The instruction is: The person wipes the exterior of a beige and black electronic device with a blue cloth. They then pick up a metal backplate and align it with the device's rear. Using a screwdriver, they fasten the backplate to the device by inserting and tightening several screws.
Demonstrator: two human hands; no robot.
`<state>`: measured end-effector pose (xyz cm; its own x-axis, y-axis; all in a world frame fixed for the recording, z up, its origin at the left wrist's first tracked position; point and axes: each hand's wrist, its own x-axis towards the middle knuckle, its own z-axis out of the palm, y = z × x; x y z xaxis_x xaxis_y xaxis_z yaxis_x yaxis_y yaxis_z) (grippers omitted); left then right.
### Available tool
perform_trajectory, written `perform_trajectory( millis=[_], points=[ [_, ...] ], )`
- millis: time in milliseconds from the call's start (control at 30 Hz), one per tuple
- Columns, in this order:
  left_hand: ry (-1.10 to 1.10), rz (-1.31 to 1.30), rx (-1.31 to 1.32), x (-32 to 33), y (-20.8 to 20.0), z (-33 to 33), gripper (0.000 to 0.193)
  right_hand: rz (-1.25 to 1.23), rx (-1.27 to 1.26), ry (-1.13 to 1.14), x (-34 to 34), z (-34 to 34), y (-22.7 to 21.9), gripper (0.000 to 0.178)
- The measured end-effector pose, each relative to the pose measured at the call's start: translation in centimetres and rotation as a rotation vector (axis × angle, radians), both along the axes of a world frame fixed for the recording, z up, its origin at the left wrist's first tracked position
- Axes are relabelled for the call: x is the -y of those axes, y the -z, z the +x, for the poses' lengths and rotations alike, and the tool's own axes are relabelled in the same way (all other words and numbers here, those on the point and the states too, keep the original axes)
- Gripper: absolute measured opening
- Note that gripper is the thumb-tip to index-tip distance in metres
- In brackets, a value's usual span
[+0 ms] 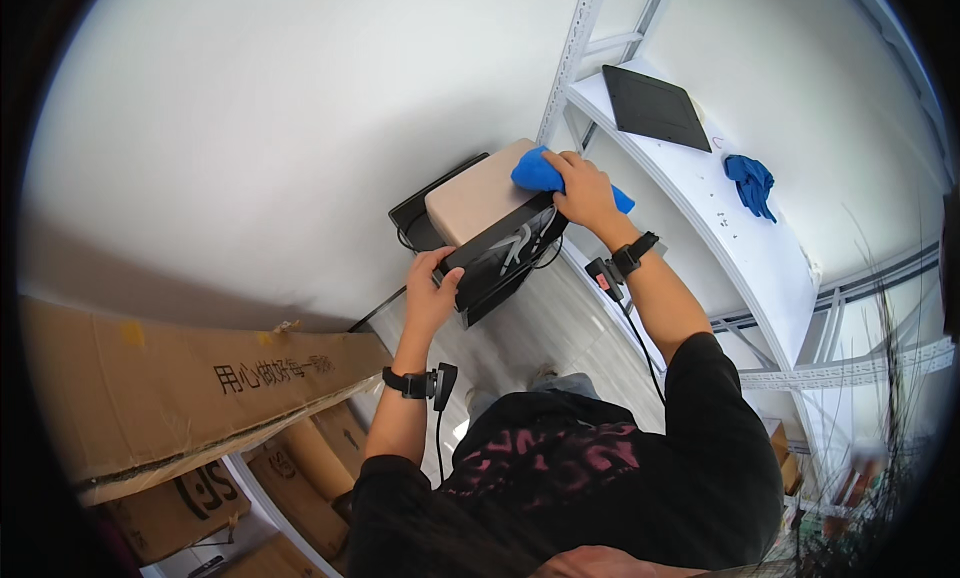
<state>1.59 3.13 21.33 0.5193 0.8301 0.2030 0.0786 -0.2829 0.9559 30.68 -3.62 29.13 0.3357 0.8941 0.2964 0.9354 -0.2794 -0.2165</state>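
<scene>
My left hand [432, 290] is closed over the near left corner of a black panel [505, 248], with the thumb on its front face. Grey, strap-like shapes show on that dark, shiny face; I cannot tell what kind of thing it is. My right hand [585, 190] is wrapped round a bright blue cloth [540, 170] at the panel's right end. Part of the cloth sticks out below the hand on the right. Behind the panel sits a beige block with rounded edges [478, 190], beside a black flat piece [410, 213] against the wall.
A white shelf [775, 278] on the right holds a dark flat panel [655, 108], a crumpled dark blue cloth [750, 186] and small scattered bits. Large cardboard boxes [190, 388] stand at the left. Black cables hang from the bands on both my wrists.
</scene>
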Motion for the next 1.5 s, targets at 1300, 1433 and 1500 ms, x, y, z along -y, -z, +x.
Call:
perform_trajectory(
  millis=[1300, 1433, 1500],
  points=[
    [-0.028, -0.170, 0.010, 0.6, 0.4, 0.5, 0.031, -0.223, 0.124, 0.110, -5.8, 1.9, -0.8, 0.044],
    [-0.015, -0.192, -0.040, 0.1, 0.7, 0.3, 0.032, -0.110, 0.149, -0.076, -3.1, -1.2, -0.1, 0.052],
    [-0.044, -0.195, -0.013, -0.1, 1.1, 0.0, 0.032, -0.093, 0.155, -0.154, -1.9, -6.4, -0.5, 0.055]
  ],
)
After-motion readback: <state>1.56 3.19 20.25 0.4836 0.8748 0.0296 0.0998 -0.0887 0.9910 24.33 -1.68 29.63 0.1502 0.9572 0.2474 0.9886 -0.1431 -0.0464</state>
